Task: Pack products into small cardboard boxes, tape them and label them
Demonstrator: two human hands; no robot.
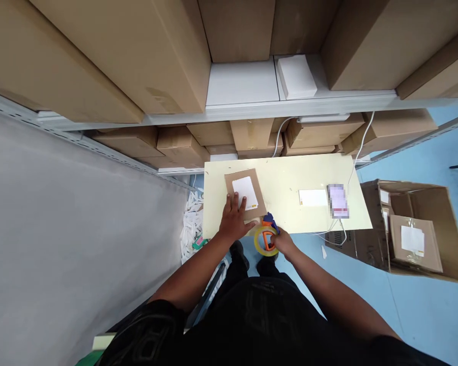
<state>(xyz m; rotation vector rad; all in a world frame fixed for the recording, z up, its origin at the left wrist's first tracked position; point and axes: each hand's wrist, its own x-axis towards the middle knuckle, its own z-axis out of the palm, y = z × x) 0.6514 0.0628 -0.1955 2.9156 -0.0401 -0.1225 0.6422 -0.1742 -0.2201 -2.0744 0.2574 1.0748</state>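
"What is the left hand (pixel 234 221) doing?"

"It lies on the flat brown cardboard parcel (pixel 260 198) and the white paper label (pixel 247 190) on top. Its fingers are spread apart and grip nothing."

"Why lay it like that?"

"I think it is so the parcel can't slide and the label can't slip."

"Where is the parcel?"

"On the left part of the pale yellow table (pixel 282 175). I guess both hands can get to it easily there."

"And the right hand (pixel 286 243)?"

"Its fingers curl round the orange and blue tape dispenser (pixel 267 218), which has a round roll of yellowish tape (pixel 257 244). I can't see every finger."

"Does the dispenser touch the parcel?"

"Its blue end is right by the parcel's near right corner, but I can't tell if they touch. The roll hangs past the table edge, maybe to give the hand room."

"What's further right?"

"A long white paper slip (pixel 313 197) beside a blurred flat purple thing (pixel 338 201). Perhaps they lie there to be out of the way. Past the table, a big brown cardboard box (pixel 456 229) with no lid holds a taped brown package (pixel 433 244)."
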